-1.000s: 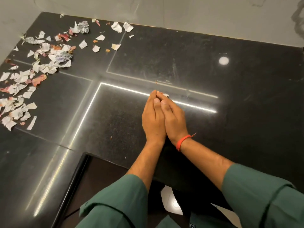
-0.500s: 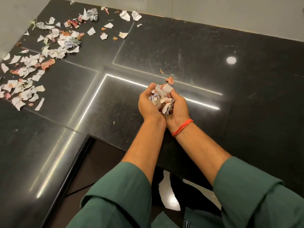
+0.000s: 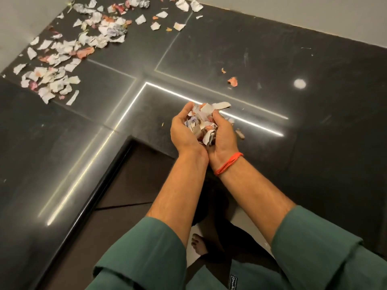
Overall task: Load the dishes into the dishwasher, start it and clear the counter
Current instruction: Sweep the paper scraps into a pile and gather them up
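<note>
While cupped together, left hand (image 3: 184, 130) and right hand (image 3: 225, 136) cradle paper scraps (image 3: 202, 124).

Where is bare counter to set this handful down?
Bare: the right side past the light spot, and the near left stretch along the counter edge. Crowded: the far left corner's paper scraps. Stray bits lie beyond both hands.

a home kitchen, judging by the polished black stone counter (image 3: 272, 59) against a pale wall (image 3: 293, 13).
</note>
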A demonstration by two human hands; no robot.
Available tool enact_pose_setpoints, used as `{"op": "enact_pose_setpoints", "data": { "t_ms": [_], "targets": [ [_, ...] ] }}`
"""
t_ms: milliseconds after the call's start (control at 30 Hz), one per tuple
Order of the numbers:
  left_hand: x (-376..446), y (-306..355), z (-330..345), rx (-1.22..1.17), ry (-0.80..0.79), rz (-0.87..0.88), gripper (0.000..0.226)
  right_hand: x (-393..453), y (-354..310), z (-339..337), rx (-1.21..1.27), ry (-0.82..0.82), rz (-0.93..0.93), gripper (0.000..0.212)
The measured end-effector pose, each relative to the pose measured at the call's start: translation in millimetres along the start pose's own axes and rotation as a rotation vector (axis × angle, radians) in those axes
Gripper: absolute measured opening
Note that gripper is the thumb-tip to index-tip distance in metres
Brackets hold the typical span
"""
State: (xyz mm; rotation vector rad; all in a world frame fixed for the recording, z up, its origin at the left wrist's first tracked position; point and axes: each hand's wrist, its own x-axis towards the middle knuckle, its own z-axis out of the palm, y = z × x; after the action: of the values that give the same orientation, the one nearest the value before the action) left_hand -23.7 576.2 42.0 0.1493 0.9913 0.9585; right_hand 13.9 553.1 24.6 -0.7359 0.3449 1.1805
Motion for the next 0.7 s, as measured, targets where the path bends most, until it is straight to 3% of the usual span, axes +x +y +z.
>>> {"op": "enact_pose_setpoints", "data": {
  "t_ms": [100, 333, 700],
  "targets": [
    [-24, 18, -37, -0.090, 0.029, -0.018, 0.024, -31, 35, -4, -0.082, -0.010, 0.034, 0.021],
    [-75, 24, -155, -0.275, 0.200, -0.022, 0.020, -98, 121, -51, -0.196, 0.018, 0.324, 0.032],
    [-95, -39, -251, -0.381, 0.464, -0.202, 0.020, -123, 161, -147, -0.348, 0.272, 0.476, 0.040]
  ]
}}
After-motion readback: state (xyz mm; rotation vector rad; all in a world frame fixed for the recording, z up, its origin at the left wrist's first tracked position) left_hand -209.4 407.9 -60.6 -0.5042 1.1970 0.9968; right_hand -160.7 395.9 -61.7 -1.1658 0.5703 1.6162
